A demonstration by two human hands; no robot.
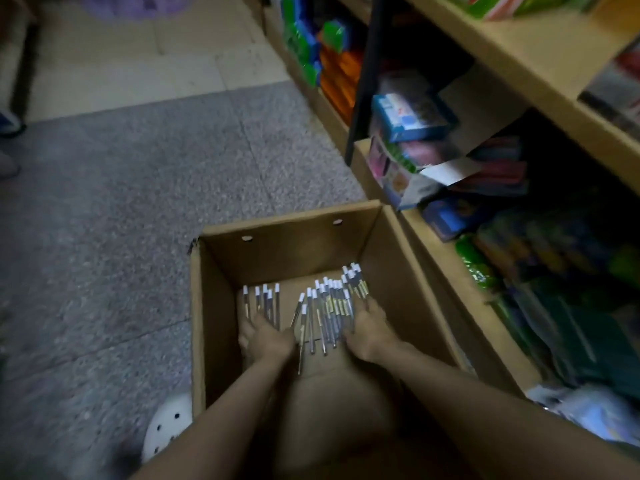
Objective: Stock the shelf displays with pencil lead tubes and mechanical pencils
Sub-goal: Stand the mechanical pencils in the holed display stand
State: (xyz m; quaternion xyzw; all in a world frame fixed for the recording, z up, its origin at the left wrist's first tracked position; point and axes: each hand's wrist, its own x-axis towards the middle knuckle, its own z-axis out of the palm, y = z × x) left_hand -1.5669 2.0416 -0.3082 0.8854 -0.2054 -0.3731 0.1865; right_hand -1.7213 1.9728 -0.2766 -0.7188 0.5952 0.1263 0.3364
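An open cardboard box [221, 306] stands on the floor beside the shelves. On its bottom lie several mechanical pencils with white caps: a small group [265, 301] at the left and a bigger pile [332, 306] in the middle and right. My left hand [268, 337] reaches down into the box, its fingers lying over the lower ends of the left group. My right hand [369, 332] rests on the right side of the big pile, fingers spread over the pencils. The frame is blurred, so no grip shows clearly. No lead tubes are visible.
Wooden shelves [526, 60] run along the right, packed with coloured stationery packs and a blue box [410, 116]. Grey speckled floor [138, 188] lies to the left. A white perforated shoe [169, 424] shows at the box's near left corner.
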